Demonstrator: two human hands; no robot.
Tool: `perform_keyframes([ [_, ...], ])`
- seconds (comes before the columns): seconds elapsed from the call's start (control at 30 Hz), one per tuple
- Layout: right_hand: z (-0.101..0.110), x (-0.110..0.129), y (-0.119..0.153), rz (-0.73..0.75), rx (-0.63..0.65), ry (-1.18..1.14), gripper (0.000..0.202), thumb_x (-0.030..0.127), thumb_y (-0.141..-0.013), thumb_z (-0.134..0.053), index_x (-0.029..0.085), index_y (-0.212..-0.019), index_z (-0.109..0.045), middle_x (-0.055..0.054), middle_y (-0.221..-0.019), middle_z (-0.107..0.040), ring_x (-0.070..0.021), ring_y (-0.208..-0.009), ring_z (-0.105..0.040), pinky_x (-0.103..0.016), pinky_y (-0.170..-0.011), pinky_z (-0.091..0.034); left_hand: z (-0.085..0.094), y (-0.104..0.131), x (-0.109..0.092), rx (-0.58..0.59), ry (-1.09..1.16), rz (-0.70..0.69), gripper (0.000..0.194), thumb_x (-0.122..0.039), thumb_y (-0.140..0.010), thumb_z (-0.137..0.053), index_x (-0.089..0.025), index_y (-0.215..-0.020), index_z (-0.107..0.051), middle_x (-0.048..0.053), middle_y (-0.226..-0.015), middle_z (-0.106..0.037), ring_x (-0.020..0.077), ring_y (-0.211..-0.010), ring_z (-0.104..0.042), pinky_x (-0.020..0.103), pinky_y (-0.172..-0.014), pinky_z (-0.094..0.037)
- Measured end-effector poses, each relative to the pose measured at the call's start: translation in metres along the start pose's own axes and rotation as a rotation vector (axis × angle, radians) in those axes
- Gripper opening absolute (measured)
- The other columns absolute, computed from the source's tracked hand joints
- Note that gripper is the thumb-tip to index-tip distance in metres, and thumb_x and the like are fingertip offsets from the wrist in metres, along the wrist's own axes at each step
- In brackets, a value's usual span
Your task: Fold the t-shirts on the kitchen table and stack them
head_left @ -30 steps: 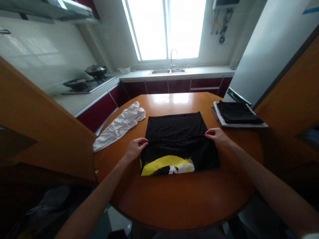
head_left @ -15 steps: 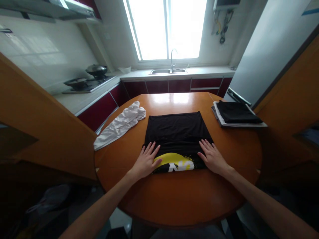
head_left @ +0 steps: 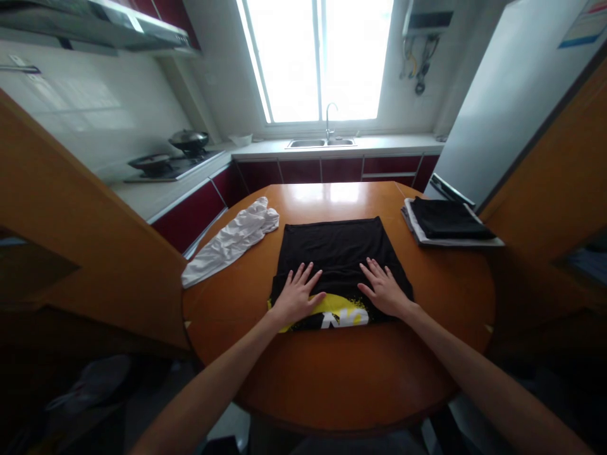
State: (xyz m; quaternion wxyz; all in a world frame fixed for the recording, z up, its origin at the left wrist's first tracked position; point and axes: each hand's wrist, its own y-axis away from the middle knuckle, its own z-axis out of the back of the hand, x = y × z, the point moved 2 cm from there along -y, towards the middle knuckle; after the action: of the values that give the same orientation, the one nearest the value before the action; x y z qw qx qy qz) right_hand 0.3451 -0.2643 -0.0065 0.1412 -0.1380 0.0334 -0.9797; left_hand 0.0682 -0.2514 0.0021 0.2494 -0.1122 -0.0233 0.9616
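A black T-shirt [head_left: 334,240] with a yellow and white print lies folded on the round wooden table [head_left: 351,379]. Its near part is turned over, so the print shows along the near edge. My left hand [head_left: 298,296] rests flat on the left side of this folded part, fingers spread, partly over the yellow print. On the right side, my right hand [head_left: 385,289] lies flat on the black cloth with its fingers apart. Neither hand grips the cloth.
A crumpled white garment [head_left: 232,243] lies at the table's left. Folded clothes, with a black one [head_left: 448,218] on top, are stacked at the right. Behind the table are a counter with a sink [head_left: 320,143] and a stove with a lidded pan [head_left: 190,140].
Both hands have slid inward over the black T-shirt, the left one to the right and the right one to the left. The camera view has shifted slightly.
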Motion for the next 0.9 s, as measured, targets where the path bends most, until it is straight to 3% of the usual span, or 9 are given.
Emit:
perform_keyframes([
  [0.1, 0.009, -0.007, 0.013, 0.043, -0.101, -0.031, 0.059, 0.045, -0.103, -0.037, 0.019, -0.155, -0.038, -0.011, -0.165, -0.025, -0.0251, -0.154, -0.019, -0.052, -0.122, -0.023, 0.014, 0.012, 0.000, -0.081, 0.058, -0.034, 0.060, -0.052, -0.101, -0.045, -0.025, -0.154, -0.040, 0.009, -0.165, -0.028, 0.0309, -0.153, -0.020, 0.058, -0.122, -0.022],
  [0.2, 0.018, -0.014, 0.038, 0.140, -0.166, -0.029, 0.054, 0.042, -0.104, -0.038, 0.022, -0.154, -0.040, -0.009, -0.165, -0.028, -0.0246, -0.153, -0.021, -0.053, -0.122, -0.023, 0.034, 0.039, -0.003, -0.164, 0.112, -0.104, 0.043, -0.039, -0.101, -0.049, -0.024, -0.140, -0.057, 0.009, -0.156, -0.044, 0.0275, -0.146, -0.036, 0.050, -0.121, -0.032],
  [0.3, 0.020, -0.025, 0.063, 0.235, -0.127, -0.030, 0.056, 0.041, -0.103, -0.042, 0.027, -0.157, -0.036, -0.008, -0.165, -0.028, -0.0255, -0.153, -0.023, -0.055, -0.122, -0.025, 0.046, 0.072, -0.005, -0.169, 0.145, -0.166, 0.032, -0.033, -0.099, -0.055, -0.028, -0.129, -0.066, 0.008, -0.141, -0.057, 0.0254, -0.132, -0.051, 0.045, -0.112, -0.045],
  [0.47, 0.022, -0.041, 0.088, 0.276, -0.065, -0.015, 0.058, 0.041, -0.102, -0.047, 0.030, -0.157, -0.035, -0.008, -0.163, -0.032, -0.0272, -0.152, -0.026, -0.058, -0.121, -0.026, 0.045, 0.109, 0.008, -0.145, 0.087, -0.234, 0.041, -0.034, -0.093, -0.067, -0.031, -0.133, -0.062, 0.007, -0.135, -0.059, 0.0277, -0.128, -0.051, 0.045, -0.110, -0.047],
  [0.57, 0.030, -0.046, 0.098, 0.317, -0.113, -0.017, 0.054, 0.041, -0.097, -0.056, 0.029, -0.149, -0.048, -0.009, -0.155, -0.046, -0.0289, -0.146, -0.038, -0.057, -0.120, -0.028, 0.041, 0.119, 0.020, -0.173, 0.043, -0.259, 0.036, -0.032, -0.095, -0.063, -0.033, -0.132, -0.064, 0.007, -0.128, -0.061, 0.0265, -0.120, -0.054, 0.044, -0.106, -0.049],
  [0.7, 0.039, -0.057, 0.110, 0.325, -0.181, 0.002, 0.034, 0.037, -0.095, -0.061, 0.029, -0.127, -0.068, -0.010, -0.127, -0.064, -0.0278, -0.121, -0.057, -0.048, -0.108, -0.045, 0.042, 0.123, 0.033, -0.167, 0.028, -0.313, 0.033, -0.027, -0.099, -0.057, -0.033, -0.131, -0.064, 0.006, -0.117, -0.065, 0.0230, -0.111, -0.060, 0.040, -0.101, -0.053],
  [0.9, 0.041, -0.067, 0.121, 0.345, -0.216, -0.012, 0.028, 0.027, -0.098, -0.054, 0.029, -0.121, -0.071, -0.008, -0.111, -0.069, -0.0243, -0.105, -0.062, -0.044, -0.098, -0.050, 0.050, 0.126, 0.032, -0.129, 0.140, -0.331, 0.028, -0.026, -0.102, -0.051, -0.029, -0.125, -0.066, 0.005, -0.114, -0.069, 0.0192, -0.106, -0.065, 0.034, -0.096, -0.056],
])
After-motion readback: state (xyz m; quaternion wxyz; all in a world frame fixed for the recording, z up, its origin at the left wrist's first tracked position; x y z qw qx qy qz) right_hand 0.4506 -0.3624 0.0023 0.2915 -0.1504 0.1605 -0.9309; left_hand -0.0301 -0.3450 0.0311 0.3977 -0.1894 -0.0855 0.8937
